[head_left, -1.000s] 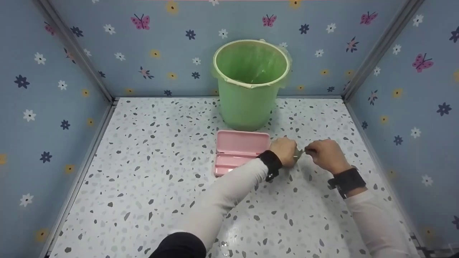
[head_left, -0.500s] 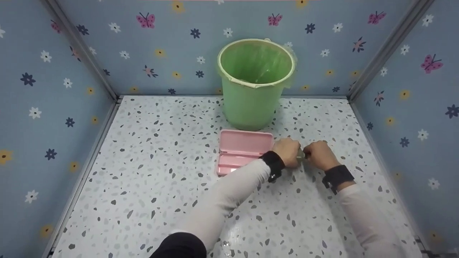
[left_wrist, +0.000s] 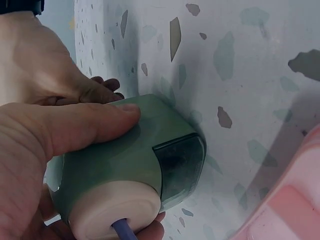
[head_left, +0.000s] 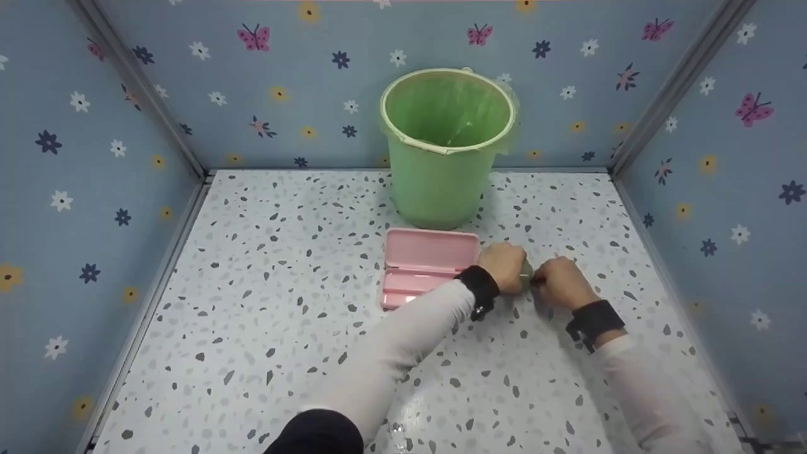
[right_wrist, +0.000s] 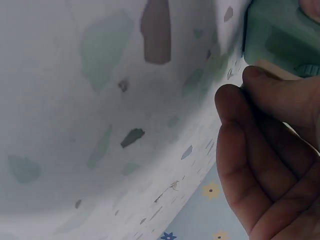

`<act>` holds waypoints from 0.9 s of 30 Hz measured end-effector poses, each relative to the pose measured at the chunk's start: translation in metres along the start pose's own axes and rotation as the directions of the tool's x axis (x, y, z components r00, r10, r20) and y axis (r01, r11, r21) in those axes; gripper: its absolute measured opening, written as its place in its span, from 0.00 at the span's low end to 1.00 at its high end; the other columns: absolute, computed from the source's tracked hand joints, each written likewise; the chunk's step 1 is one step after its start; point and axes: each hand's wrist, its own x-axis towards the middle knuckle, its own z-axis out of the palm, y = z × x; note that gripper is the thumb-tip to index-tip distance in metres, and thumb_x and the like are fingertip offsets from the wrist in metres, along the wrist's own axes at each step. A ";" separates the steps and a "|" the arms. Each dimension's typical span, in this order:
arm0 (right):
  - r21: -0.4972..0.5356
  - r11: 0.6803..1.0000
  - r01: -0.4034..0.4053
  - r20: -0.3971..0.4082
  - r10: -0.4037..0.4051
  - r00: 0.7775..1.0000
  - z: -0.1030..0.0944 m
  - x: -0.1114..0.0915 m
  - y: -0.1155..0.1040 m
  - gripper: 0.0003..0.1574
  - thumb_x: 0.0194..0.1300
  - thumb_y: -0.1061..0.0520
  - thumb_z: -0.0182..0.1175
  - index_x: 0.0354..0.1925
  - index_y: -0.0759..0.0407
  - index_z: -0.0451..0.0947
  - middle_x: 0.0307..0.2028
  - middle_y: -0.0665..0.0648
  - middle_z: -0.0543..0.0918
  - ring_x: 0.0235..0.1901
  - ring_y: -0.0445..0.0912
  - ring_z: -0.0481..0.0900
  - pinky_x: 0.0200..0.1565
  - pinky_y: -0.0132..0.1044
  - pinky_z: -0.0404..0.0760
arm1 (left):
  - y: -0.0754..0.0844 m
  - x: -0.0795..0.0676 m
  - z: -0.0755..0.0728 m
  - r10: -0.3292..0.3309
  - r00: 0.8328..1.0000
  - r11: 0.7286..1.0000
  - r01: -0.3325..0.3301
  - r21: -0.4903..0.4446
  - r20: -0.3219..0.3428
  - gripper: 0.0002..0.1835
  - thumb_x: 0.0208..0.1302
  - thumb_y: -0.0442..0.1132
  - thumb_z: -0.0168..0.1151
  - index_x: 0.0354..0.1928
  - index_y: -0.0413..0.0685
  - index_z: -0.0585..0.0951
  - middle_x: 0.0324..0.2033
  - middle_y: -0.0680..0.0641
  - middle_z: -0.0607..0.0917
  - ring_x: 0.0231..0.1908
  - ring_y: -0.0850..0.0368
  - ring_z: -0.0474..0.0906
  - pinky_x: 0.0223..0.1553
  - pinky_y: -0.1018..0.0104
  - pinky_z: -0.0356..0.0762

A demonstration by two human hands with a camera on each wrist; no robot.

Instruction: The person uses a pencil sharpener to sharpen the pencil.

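A green crank pencil sharpener [left_wrist: 107, 162] is gripped in my left hand [head_left: 504, 268], with the thumb laid along its upper side. A purple pencil [left_wrist: 123, 229] sticks out of the hole in its cream round front [left_wrist: 97, 212]. On one side the sharpener has a dark see-through window [left_wrist: 181, 162]. Across from the pencil end, my right hand [head_left: 564, 282] pinches the crank handle between thumb and index finger; the fingers mostly hide the handle. In the right wrist view the pinching fingertips [right_wrist: 232, 102] are right beside the sharpener's body.
An open pink pencil case [head_left: 432, 248] lies left of my left hand, partly covered by that forearm. Behind it stands a green lined bin [head_left: 441, 183]. Patterned blue panels [head_left: 302, 75] border the speckled tabletop [head_left: 284, 252] on three sides.
The right hand has moved in closer to the sharpener, then slightly down toward the person, still pinching the crank handle. The left hand keeps hold of the sharpener in nearly the same place.
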 end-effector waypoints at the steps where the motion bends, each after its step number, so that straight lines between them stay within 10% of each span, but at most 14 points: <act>1: -0.002 1.000 -0.006 0.006 0.006 1.000 0.000 -0.002 -0.001 0.12 0.40 0.68 0.62 0.26 0.56 0.84 0.22 0.49 0.81 0.22 0.45 0.77 0.29 0.43 0.75 | 0.000 0.000 0.000 -0.001 1.000 1.000 0.001 -0.004 -0.001 0.13 0.34 0.47 0.67 0.27 0.56 0.77 0.19 0.54 0.74 0.20 0.57 0.70 0.19 0.61 0.67; 27: -0.114 0.990 0.077 0.042 -0.073 0.996 -0.025 -0.025 -0.026 0.05 0.44 0.61 0.66 0.23 0.51 0.83 0.17 0.43 0.75 0.16 0.42 0.68 0.22 0.38 0.69 | 0.002 0.001 0.001 -0.032 0.999 0.999 0.032 -0.001 0.007 0.11 0.37 0.48 0.65 0.26 0.56 0.78 0.20 0.53 0.75 0.21 0.55 0.71 0.19 0.58 0.69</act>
